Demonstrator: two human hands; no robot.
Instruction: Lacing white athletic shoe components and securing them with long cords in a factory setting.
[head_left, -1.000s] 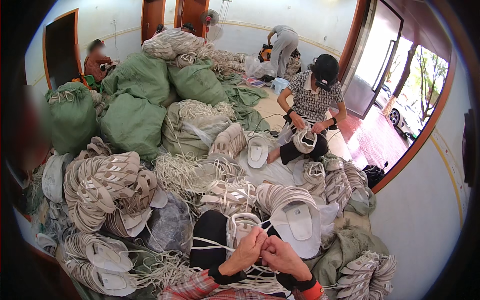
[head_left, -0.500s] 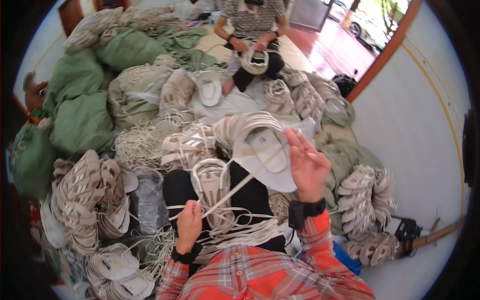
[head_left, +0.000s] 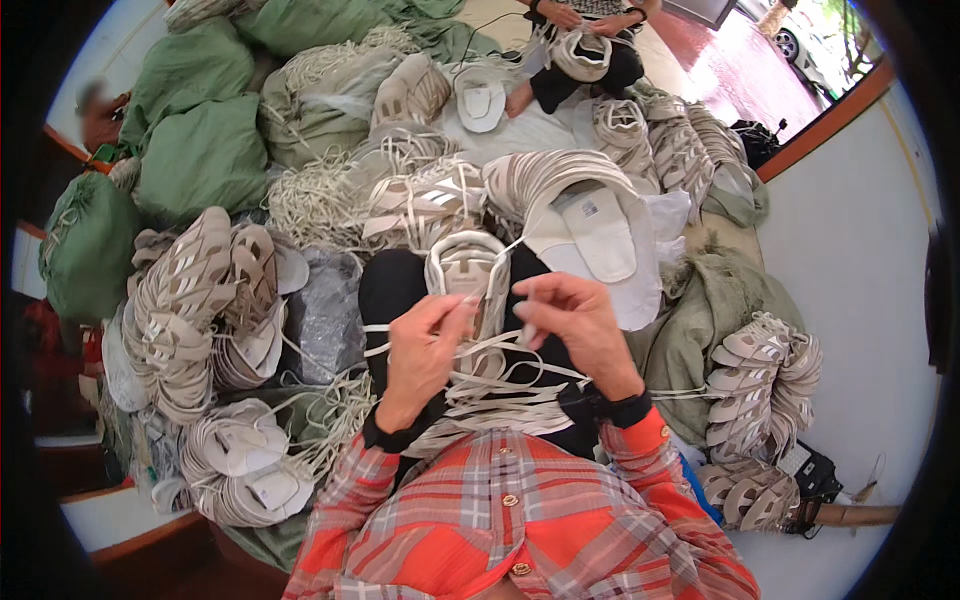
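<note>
A beige and white shoe upper [head_left: 466,262] lies across my black-trousered lap, its opening turned away from me. My left hand [head_left: 425,355] is closed at its left side, thumb and forefinger pinched on a pale shoelace [head_left: 480,349]; the fingers partly cover the lace. To the right of the upper, my right hand [head_left: 580,325] is raised with curved fingers and a gap between forefinger and thumb. I see nothing held there. Many loose laces [head_left: 500,408] lie over my lap below both hands.
A fanned stack of uppers [head_left: 590,235] lies just beyond my right hand. More stacked uppers stand at left [head_left: 185,320] and right [head_left: 750,375]. Green sacks [head_left: 200,160] are piled at far left. Across from me, a seated person holds another upper [head_left: 580,58].
My right hand has come down and inward, close to my left hand. The lace stretched between them no longer shows taut. My left hand has risen to the upper; the view has tilted down.
</note>
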